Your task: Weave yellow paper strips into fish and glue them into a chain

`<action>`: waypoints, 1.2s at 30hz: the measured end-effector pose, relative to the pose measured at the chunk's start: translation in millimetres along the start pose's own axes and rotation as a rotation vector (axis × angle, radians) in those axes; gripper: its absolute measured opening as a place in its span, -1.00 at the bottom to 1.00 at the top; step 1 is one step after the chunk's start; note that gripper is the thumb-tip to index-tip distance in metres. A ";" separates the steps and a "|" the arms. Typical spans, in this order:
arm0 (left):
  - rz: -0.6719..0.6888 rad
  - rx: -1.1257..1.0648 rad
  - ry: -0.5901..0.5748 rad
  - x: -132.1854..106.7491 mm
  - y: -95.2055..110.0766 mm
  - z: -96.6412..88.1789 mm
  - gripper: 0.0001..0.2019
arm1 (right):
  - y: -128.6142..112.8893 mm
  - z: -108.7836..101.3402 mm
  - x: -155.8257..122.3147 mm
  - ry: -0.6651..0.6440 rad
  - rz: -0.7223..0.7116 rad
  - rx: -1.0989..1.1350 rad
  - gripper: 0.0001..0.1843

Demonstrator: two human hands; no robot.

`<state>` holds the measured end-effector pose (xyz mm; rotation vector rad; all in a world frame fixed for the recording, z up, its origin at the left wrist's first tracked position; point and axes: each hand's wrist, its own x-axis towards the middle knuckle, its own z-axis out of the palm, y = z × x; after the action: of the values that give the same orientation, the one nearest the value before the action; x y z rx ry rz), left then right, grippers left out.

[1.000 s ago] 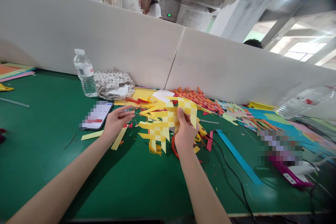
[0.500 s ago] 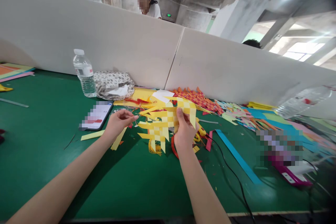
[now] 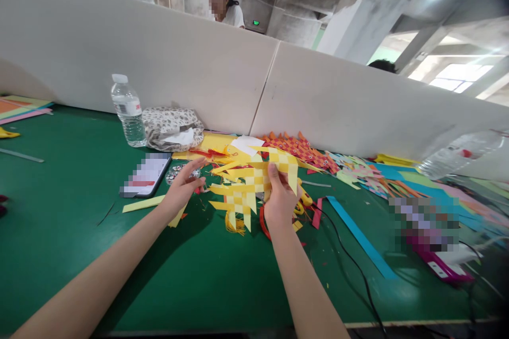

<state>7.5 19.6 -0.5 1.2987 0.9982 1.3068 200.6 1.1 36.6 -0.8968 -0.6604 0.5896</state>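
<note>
My right hand (image 3: 281, 201) grips a woven yellow paper piece (image 3: 240, 198), thumb on top and the other fingers behind it. The piece is a checkered weave of pale and deeper yellow strips, with loose pointed strip ends on its left and lower sides. It is held up above the table, and a yellow tassel (image 3: 235, 224) shows just below it. To its left, my left hand (image 3: 185, 185) is open, its fingers stretched and apart, with nothing visible in them. Partly behind those fingers lies a round clear container of small black-and-white pieces (image 3: 175, 174).
A phone (image 3: 146, 175), a water bottle (image 3: 129, 111) and a patterned pouch (image 3: 175, 116) are at left. Woven red-orange paper pieces (image 3: 298, 148) lie by the white partition (image 3: 199, 63). At right are a blue strip (image 3: 360, 235), black cable (image 3: 350, 259), yellow-handled tool (image 3: 305, 196) and power strip (image 3: 441, 267).
My left hand has opened from a pinch and drawn slightly up and left, uncovering the round container. My right hand and the woven piece have barely moved.
</note>
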 end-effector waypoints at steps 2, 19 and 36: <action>0.013 -0.033 -0.064 -1.4 0.1 1.4 -0.50 | -0.4 0.5 -0.2 0.001 0.001 -0.006 -0.73; -0.063 -0.175 -0.332 -7.8 0.5 6.1 -0.69 | -4.6 -1.9 -10.1 -0.132 -0.035 -0.163 -0.74; -0.021 -0.064 -0.285 -9.7 9.8 6.6 -0.71 | -13.3 -0.4 -17.3 -0.308 -0.109 -0.286 -0.82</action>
<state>12.4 7.9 8.1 1.3766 0.7628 1.0919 192.0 -17.9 43.0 -1.0380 -1.0851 0.5479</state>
